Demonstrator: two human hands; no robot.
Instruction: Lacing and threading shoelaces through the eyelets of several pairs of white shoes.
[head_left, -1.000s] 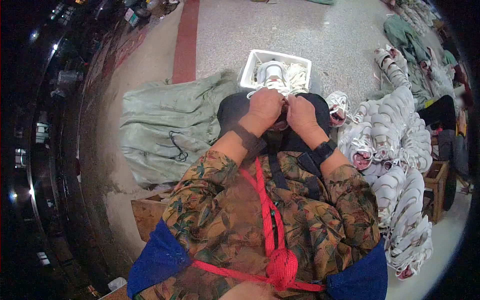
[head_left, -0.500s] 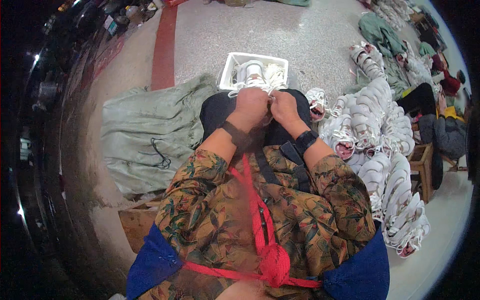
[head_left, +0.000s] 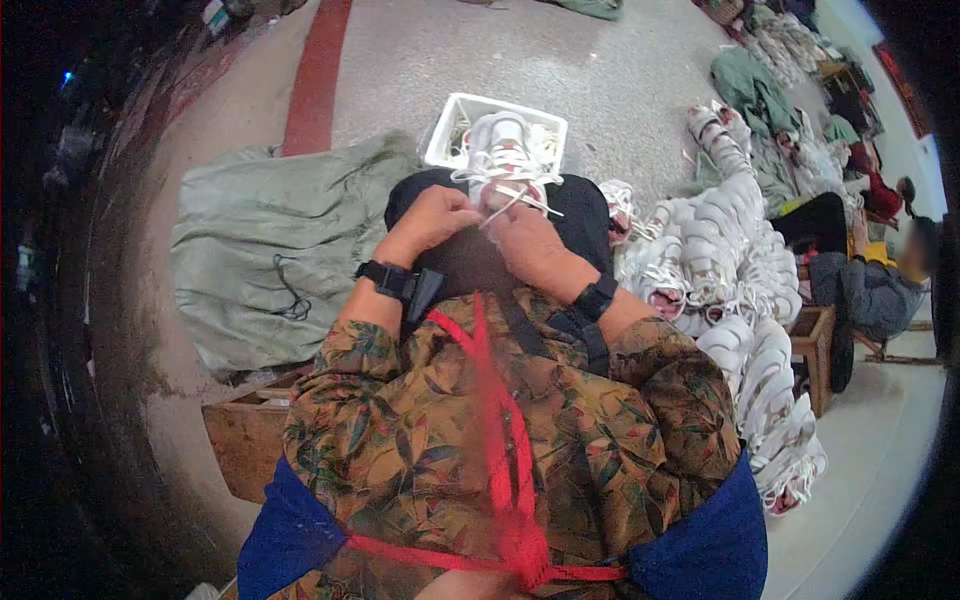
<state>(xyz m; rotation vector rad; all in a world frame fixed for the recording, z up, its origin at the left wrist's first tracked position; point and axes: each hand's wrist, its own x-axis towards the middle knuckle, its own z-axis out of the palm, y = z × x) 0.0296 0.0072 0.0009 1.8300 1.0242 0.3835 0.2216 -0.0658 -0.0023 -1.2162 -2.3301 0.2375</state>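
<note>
A white shoe rests toe-away in front of my knees, its toe over a white bin. White laces zigzag across its tongue, and a loose shoelace crosses its opening. My right hand is closed at the near end of the shoe, fingertips pinching the shoelace by the opening. Just left of the shoe is my left hand, its fingers curled together with the tips toward the shoe. Whatever those fingers might hold is too small to see.
The white bin contains loose white laces. Long stacked rows of white shoes lie to my right, beside a wooden stool. A grey-green sack spreads on the left by a wooden box. Another person sits at far right.
My hands were together over the near end of the shoe; now they are apart. The left has moved left, the right slightly nearer me, exposing the shoe's opening and loose lace.
</note>
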